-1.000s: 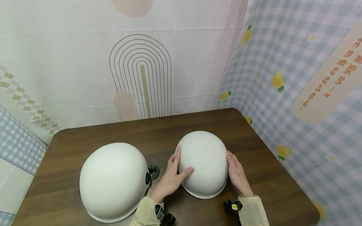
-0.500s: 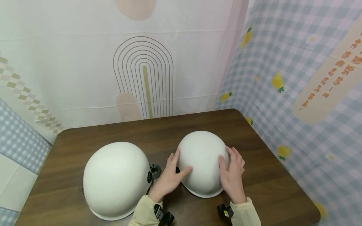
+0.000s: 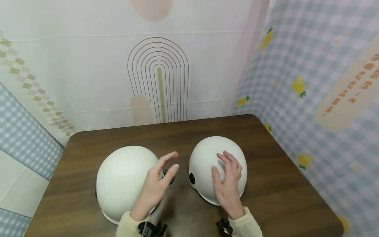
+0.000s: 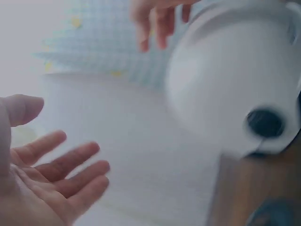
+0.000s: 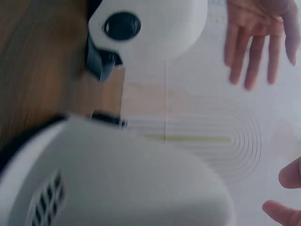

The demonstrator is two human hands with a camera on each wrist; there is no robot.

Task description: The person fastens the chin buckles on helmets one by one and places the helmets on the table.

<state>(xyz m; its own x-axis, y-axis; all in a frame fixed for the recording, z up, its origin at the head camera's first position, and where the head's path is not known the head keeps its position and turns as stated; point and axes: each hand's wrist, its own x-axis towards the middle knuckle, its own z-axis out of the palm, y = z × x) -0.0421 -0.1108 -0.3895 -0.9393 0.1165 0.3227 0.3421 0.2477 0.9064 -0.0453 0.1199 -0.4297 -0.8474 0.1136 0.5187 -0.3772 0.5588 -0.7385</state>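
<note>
Two white helmets rest dome-up on the table. The left helmet [image 3: 124, 177] has a round black fitting and a dark strap on its right side. On the right helmet [image 3: 204, 158] a black round fitting [image 4: 266, 123] shows at the left side. My left hand [image 3: 154, 184] hovers between them with spread, slightly bent fingers, overlapping the left helmet's right edge in the head view. My right hand [image 3: 228, 184] is above the right helmet's front, fingers loosely bent. Both hands hold nothing. Slatted vents [image 5: 47, 200] show on the nearer helmet in the right wrist view.
The dark wooden table [image 3: 284, 197] has rounded far corners. A white printed cloth [image 3: 97, 72] hangs behind it. Blue checked cloth [image 3: 299, 131] with pineapple prints hangs along the right side.
My left hand has let go of the right helmet's side and moved left, uncovering its black fitting. My right hand has left the helmet's right side and moved left over its front.
</note>
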